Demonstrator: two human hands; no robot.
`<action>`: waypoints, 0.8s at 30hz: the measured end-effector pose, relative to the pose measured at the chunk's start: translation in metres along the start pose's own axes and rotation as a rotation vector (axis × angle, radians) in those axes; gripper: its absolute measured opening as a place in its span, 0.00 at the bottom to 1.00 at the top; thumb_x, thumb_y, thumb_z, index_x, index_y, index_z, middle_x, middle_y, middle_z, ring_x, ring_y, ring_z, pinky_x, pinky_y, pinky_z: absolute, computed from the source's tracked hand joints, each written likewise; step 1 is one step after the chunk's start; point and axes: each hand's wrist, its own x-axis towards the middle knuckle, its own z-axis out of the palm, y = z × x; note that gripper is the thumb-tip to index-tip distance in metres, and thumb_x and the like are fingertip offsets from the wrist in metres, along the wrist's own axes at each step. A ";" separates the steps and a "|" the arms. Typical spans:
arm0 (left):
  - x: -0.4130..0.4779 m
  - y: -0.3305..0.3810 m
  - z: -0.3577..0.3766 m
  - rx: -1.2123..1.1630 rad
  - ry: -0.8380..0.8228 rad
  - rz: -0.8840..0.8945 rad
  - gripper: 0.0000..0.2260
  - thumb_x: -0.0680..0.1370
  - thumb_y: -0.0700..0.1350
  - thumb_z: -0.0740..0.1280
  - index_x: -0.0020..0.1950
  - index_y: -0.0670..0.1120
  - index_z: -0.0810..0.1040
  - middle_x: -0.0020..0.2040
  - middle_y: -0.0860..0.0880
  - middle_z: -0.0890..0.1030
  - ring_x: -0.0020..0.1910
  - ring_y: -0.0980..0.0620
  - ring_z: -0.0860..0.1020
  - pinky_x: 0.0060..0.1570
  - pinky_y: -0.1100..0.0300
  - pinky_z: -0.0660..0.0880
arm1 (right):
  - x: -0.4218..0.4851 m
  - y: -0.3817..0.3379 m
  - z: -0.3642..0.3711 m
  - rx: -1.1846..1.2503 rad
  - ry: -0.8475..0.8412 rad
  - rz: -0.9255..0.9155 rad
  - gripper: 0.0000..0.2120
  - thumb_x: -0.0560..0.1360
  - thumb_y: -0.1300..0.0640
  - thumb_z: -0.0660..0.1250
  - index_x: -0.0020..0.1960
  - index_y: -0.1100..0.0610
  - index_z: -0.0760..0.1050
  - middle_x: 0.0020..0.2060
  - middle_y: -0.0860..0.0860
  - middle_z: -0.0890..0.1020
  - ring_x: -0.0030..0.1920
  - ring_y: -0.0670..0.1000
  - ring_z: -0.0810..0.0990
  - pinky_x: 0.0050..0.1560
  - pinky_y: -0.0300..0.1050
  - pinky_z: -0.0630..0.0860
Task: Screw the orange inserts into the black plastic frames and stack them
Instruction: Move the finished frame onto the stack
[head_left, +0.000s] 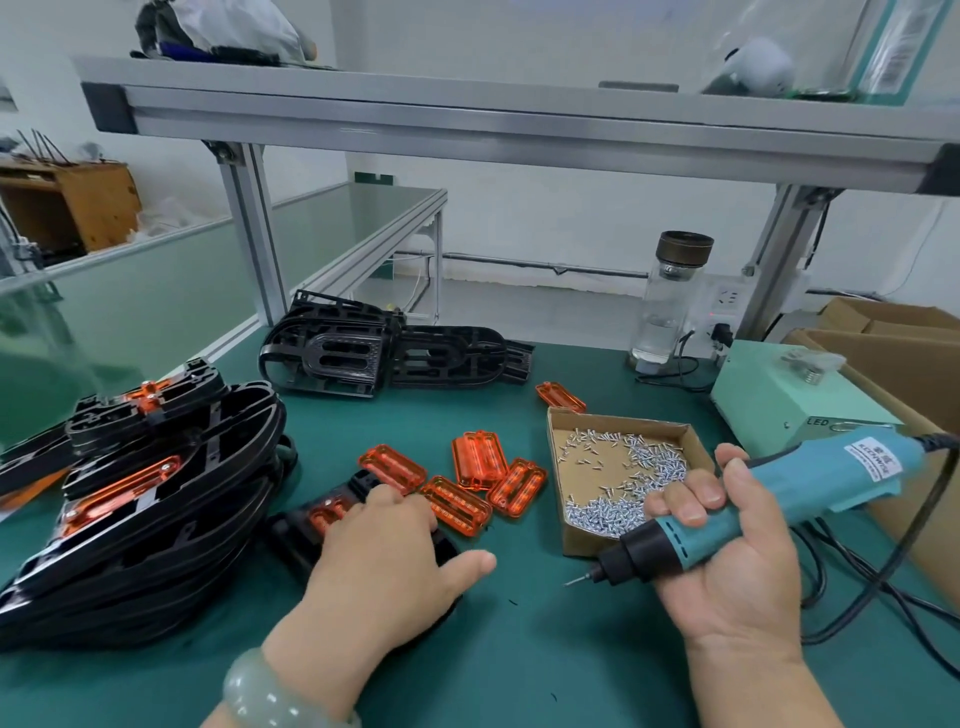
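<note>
Mostly the black frame (304, 532), left of the cardboard screw box (584, 540), is hidden under the left hand (384, 551), which lies flat on it with relaxed fingers. Only its far end shows, with an orange insert (327, 512) seated inside. The right hand (727, 561), at the box's near right corner, grips a blue electric screwdriver (779, 493). Loose orange inserts (478, 460) lie left of the box. Further left, the stack of finished frames (156, 493) is cut off by the edge.
</note>
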 end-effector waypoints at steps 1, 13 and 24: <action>0.002 0.001 0.000 0.010 -0.006 0.014 0.28 0.68 0.70 0.62 0.59 0.53 0.72 0.61 0.53 0.69 0.58 0.50 0.72 0.61 0.54 0.68 | 0.000 0.000 0.000 -0.002 0.001 0.000 0.03 0.71 0.56 0.61 0.45 0.51 0.71 0.25 0.44 0.67 0.24 0.42 0.67 0.31 0.35 0.71; 0.009 -0.025 -0.002 0.012 -0.090 0.068 0.29 0.72 0.48 0.62 0.72 0.53 0.60 0.74 0.57 0.56 0.72 0.52 0.61 0.73 0.50 0.53 | -0.001 0.003 -0.001 0.005 0.002 0.033 0.03 0.71 0.56 0.62 0.44 0.51 0.72 0.25 0.44 0.68 0.23 0.42 0.68 0.32 0.34 0.71; 0.010 -0.044 0.008 -0.168 0.144 0.076 0.18 0.77 0.46 0.61 0.66 0.58 0.68 0.67 0.60 0.66 0.60 0.51 0.73 0.62 0.56 0.70 | -0.002 0.005 0.000 0.009 -0.001 0.058 0.02 0.72 0.57 0.61 0.44 0.52 0.72 0.25 0.44 0.69 0.23 0.43 0.68 0.31 0.34 0.72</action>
